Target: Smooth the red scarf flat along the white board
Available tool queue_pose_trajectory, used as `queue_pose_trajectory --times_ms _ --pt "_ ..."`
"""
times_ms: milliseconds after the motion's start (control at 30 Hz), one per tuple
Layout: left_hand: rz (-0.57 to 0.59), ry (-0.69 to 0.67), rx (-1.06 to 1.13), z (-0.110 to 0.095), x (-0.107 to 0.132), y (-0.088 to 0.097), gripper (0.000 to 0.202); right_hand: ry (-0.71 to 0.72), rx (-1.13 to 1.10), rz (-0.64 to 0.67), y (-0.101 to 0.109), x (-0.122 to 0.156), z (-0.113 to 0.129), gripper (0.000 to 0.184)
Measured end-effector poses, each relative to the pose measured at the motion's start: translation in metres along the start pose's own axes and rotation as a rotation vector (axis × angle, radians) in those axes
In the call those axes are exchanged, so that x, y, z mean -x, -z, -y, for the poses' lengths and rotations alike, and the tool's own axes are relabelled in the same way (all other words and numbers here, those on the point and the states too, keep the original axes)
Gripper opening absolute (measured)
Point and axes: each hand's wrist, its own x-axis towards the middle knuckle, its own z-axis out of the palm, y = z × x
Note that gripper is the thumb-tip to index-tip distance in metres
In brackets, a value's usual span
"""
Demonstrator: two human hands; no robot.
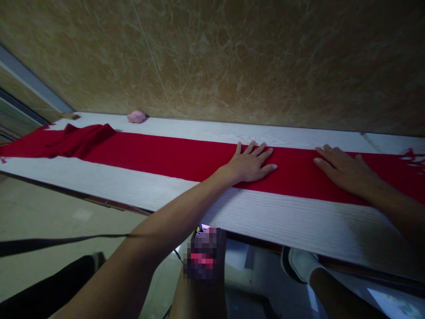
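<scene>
A long red scarf (172, 155) with fringed ends stretches lengthwise over a white wood-grain tabletop (285, 212). Its middle and right parts lie flat, while toward the left end the cloth is bunched into raised folds. My left hand (252, 164) rests palm down on the scarf right of its middle, fingers spread. Farther right, my right hand (345, 170) also lies on the scarf with its fingers stretched out, near the fringed right end. Neither hand grips the cloth.
A small pink object (136, 116) sits at the back edge against the marbled wall (232, 57). A small brown block (69, 116) lies at the back left corner. Below the front edge are legs, a white shoe (303, 263) and a dark strap (66, 241).
</scene>
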Motion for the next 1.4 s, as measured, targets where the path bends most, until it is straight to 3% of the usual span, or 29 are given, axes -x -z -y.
queue_pose_trajectory --times_ms 200,367,567,767,967,1200,1400 --pt "-0.004 -0.006 -0.008 0.001 0.0 0.0 0.079 -0.021 -0.023 -0.08 0.01 -0.007 -0.013 0.097" --pt "0.0 -0.005 0.001 0.001 0.0 0.0 0.081 -0.034 -0.018 -0.023 0.005 -0.004 -0.023 0.089" --pt "0.002 -0.007 -0.008 0.0 -0.001 0.001 0.08 -0.025 -0.034 -0.113 0.013 -0.004 -0.025 0.092" --pt "0.0 0.002 -0.008 0.001 -0.001 0.0 0.08 -0.062 -0.038 -0.02 0.01 -0.002 -0.02 0.093" --pt "0.001 -0.003 -0.006 0.001 -0.001 0.0 0.08 -0.024 -0.062 -0.192 0.036 -0.011 -0.023 0.091" --pt "0.003 -0.001 -0.006 0.0 0.0 0.001 0.08 -0.031 -0.035 -0.039 0.005 -0.002 -0.034 0.087" --pt "0.006 0.001 -0.007 0.0 0.0 0.001 0.08 -0.038 -0.038 -0.117 0.014 -0.006 -0.062 0.095"
